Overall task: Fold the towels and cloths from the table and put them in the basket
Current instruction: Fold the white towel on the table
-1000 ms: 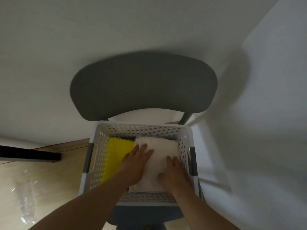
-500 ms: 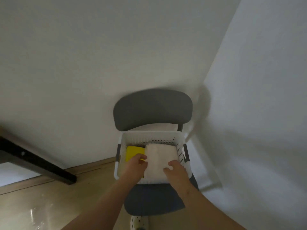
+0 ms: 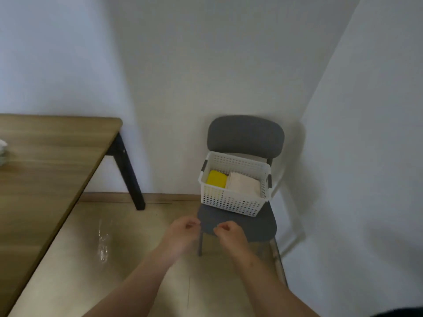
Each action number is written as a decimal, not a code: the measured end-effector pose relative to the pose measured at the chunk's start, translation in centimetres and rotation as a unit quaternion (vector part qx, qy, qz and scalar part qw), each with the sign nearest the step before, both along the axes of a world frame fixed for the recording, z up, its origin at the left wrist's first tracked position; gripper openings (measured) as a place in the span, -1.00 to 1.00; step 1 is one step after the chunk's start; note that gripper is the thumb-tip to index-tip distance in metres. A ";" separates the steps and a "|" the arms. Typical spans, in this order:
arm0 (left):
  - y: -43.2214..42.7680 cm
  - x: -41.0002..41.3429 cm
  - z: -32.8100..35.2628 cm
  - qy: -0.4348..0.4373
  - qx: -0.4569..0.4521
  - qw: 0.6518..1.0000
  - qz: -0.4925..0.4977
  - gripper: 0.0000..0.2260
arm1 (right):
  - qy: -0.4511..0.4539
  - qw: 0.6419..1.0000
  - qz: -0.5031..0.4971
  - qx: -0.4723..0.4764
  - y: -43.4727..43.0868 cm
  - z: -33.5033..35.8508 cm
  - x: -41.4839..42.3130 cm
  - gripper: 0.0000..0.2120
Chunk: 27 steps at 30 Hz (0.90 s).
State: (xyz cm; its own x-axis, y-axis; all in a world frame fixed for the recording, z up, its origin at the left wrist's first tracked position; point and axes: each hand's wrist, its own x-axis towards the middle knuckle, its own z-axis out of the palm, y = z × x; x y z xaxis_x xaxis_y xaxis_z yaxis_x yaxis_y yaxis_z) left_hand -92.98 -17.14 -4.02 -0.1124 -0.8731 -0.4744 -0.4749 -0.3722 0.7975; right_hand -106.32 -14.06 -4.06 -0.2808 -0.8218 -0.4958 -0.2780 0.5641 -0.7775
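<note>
Towels are in neither hand: the left hand [image 3: 183, 229] and right hand [image 3: 229, 234], loosely curled and empty, are seen above the floor just before the front edge of the chair [image 3: 251, 227]. On its seat, toward the back edge, the basket [image 3: 231, 202] is set, a folded yellow cloth [image 3: 216, 178] along its left wall and a cream towel [image 3: 243, 185] touching it on the right. A pale bundle [image 3: 2, 152], cut off by the frame, lies on the table [image 3: 45, 175] to the left. It is judged best folded flat there, edges squared, then laid in level.

Plastic basket [image 3: 231, 200], wood-grain table [image 3: 50, 170]
</note>
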 end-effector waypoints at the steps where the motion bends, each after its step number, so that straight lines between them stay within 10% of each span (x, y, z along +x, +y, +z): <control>1: 1.5 1.3 0.2 0.010 -0.001 1.000 0.011 -0.92 | -0.001 1.000 0.006 -0.006 1.4 0.2 1.1 -0.96; 27: 36.5 36.4 0.0 0.045 -0.021 0.989 0.138 -0.79 | -0.093 0.995 0.033 0.000 36.4 0.6 35.2 -0.94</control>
